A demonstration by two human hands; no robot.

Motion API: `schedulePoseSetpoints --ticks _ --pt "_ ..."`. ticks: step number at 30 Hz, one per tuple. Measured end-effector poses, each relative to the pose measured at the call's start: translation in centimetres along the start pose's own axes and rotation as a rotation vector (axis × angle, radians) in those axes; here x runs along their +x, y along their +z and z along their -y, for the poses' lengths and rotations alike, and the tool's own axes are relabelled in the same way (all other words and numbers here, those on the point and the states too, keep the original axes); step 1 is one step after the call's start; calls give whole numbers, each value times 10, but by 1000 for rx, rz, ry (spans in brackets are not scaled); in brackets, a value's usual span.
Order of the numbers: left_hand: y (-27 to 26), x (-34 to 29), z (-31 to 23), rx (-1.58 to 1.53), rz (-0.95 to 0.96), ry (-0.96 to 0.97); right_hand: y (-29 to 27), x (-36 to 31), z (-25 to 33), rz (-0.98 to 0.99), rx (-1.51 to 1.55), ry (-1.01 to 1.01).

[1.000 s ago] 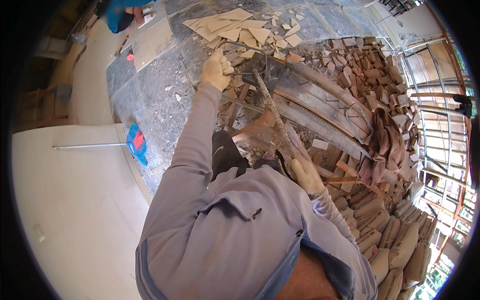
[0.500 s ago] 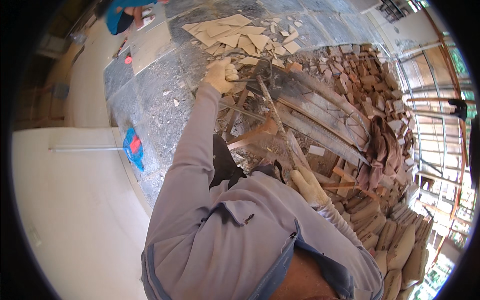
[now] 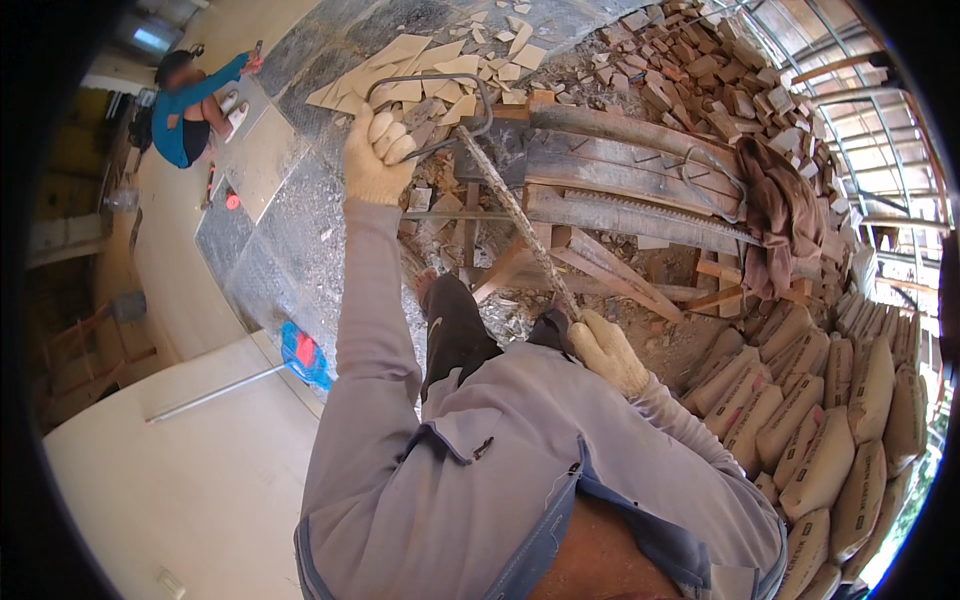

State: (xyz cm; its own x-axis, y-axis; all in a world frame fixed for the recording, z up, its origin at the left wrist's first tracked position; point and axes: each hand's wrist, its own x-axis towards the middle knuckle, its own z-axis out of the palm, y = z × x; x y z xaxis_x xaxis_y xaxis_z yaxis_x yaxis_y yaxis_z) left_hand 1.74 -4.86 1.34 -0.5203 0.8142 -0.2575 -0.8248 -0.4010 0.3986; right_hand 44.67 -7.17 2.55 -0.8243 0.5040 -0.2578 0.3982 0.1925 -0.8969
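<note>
My left hand (image 3: 380, 155), in a cream work glove, is closed around one side of a bent steel rod (image 3: 488, 95) shaped like a rectangular loop. The loop reaches over the dark end of a timber workbench (image 3: 610, 165). In my gloved right hand (image 3: 608, 352) is the near end of a long, rough, rusty bar (image 3: 520, 215). This bar slants away to the left, and its far end meets or lies close to the loop at the bench's end; the exact contact is too small to tell.
Broken cream tiles (image 3: 400, 70) lie beyond the loop. Bricks (image 3: 690, 70) are heaped at the far right, a brown cloth (image 3: 775, 215) drapes the bench, and filled sacks (image 3: 820, 460) are stacked near right. Another person (image 3: 190, 115) squats at far left. A blue bag (image 3: 303, 355) lies left.
The view has turned, bringing the squatting person and more sacks into sight. My left hand and the steel loop sit further left in the picture. Both hands keep their grips.
</note>
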Motion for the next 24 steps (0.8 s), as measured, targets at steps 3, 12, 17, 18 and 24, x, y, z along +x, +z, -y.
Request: schedulePoseSetpoints --ticks 3,12,17,18,24 --pt "9 -9 3 75 71 -17 -3 -11 3 -39 -152 -188" --pt "2 1 41 123 56 -155 -11 -34 -18 -85 -268 -377" --pt "-9 -4 37 256 -113 -149 0 -31 -26 -89 -263 -402" --pt "-9 -5 37 266 -152 -158 0 -31 -27 -86 -273 -406" --pt "15 -9 23 144 131 -176 -9 -33 -25 -55 -313 -429"
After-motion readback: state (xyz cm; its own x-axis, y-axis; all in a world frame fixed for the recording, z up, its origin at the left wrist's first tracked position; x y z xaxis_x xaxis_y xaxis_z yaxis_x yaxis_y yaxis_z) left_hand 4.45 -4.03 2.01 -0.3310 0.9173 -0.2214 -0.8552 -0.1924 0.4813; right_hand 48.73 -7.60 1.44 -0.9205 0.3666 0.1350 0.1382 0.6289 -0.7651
